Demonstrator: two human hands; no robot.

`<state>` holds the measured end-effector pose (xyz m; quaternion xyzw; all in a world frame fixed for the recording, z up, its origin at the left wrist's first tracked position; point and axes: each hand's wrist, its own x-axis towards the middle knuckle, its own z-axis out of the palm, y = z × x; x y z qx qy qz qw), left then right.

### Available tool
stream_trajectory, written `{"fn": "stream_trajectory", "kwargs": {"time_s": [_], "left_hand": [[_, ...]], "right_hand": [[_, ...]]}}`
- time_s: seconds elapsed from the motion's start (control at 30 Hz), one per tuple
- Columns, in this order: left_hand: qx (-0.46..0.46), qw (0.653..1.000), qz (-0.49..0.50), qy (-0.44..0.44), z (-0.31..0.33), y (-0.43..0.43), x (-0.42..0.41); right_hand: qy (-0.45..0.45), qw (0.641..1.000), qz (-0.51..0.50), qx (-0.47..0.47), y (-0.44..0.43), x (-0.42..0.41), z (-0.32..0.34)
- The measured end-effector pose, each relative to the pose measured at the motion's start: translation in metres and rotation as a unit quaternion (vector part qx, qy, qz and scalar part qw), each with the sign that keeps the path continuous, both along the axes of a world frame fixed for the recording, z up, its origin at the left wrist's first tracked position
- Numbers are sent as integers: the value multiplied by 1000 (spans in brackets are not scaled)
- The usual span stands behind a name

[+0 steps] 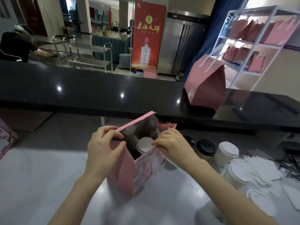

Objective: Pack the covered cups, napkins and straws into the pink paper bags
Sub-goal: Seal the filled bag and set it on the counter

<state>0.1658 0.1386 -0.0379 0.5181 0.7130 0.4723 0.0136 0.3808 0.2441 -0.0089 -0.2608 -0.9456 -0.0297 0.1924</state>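
Observation:
A pink paper bag [129,172] stands open on the grey worktop in front of me. My left hand [103,146] pinches its left rim and my right hand [172,142] pinches its near right rim, holding the mouth apart. Inside the bag a white-lidded cup [144,144] stands upright. To the right of the bag stand covered cups: one with a black lid [205,147] and two with white lids [228,151] [240,174]. White napkins [263,169] lie spread beyond them, and dark straws [292,168] lie at the far right edge.
A closed pink bag with white handles [206,85] stands on the raised black counter [97,95] behind. A white shelf rack [259,44] with more pink bags stands at the back right. Another person leans over at the far left. A flat pink bag [4,140] lies at the left edge.

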Motion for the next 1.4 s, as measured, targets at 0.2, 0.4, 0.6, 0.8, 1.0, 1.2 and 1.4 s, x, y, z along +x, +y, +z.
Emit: {"fn": "stream_trajectory", "kwargs": {"time_s": [0.2,0.4,0.6,0.8,1.0,1.2,1.4], "left_hand": [[63,998,-11,20,17,1,42],[105,988,-112,24,36,26,147],[55,973,-225,-3,23,79,299],[-83,943,-323,-22,-20,150,441],[-215,901,-364,102,-67,224,525],[-317,862,-341,200,-111,279,572],[-346,826,-340,288,-142,304,586]], "right_hand": [[53,998,-3,-13,-3,39,-2],[107,991,-75,-38,4,146,-3],[106,972,-194,-81,28,295,-15],[56,926,-326,-182,74,446,-48],[-6,911,-347,-223,119,525,-92],[-66,923,-317,-209,161,538,-140],[-96,934,-292,-180,189,539,-178]]}}
